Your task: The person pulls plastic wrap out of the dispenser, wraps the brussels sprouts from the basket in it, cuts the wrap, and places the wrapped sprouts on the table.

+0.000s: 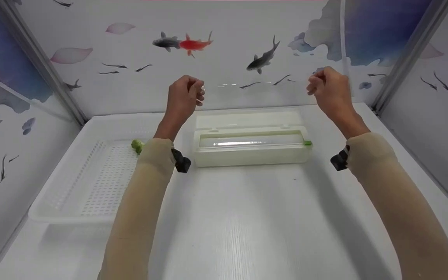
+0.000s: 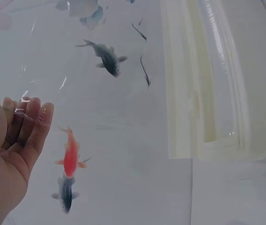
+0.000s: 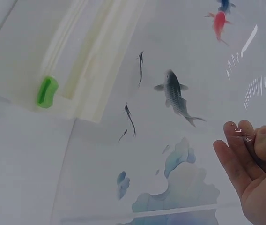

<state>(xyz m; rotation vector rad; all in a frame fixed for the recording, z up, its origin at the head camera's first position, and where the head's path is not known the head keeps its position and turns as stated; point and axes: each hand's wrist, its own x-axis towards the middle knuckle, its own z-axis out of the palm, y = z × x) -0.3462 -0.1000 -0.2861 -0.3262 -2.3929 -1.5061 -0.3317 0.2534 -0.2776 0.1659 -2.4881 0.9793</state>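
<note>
Clear plastic wrap [image 1: 228, 84], visible mainly by its glints, spans the space between the two raised hands. My left hand [image 1: 184, 95] pinches one side of it between thumb and fingers; the wrap's edge [image 2: 32, 117] crosses the fingertips in the left wrist view. On the other side, my right hand [image 1: 331, 87] pinches the wrap [image 3: 252, 86] likewise. Below and between the hands sits a pale plastic wrap dispenser [image 1: 251, 158], its lid [image 1: 249, 118] tipped back and a shiny roll [image 1: 247, 140] inside. A green slide cutter [image 1: 307, 143] is at its right end.
A white perforated basket [image 1: 58, 198] stands on the left, partly behind my left arm. In it lies a small green vegetable piece [image 1: 137, 146], perhaps broccoli. Printed panels [image 1: 224, 23] with fish enclose the white table [image 1: 239, 225] at the back and sides.
</note>
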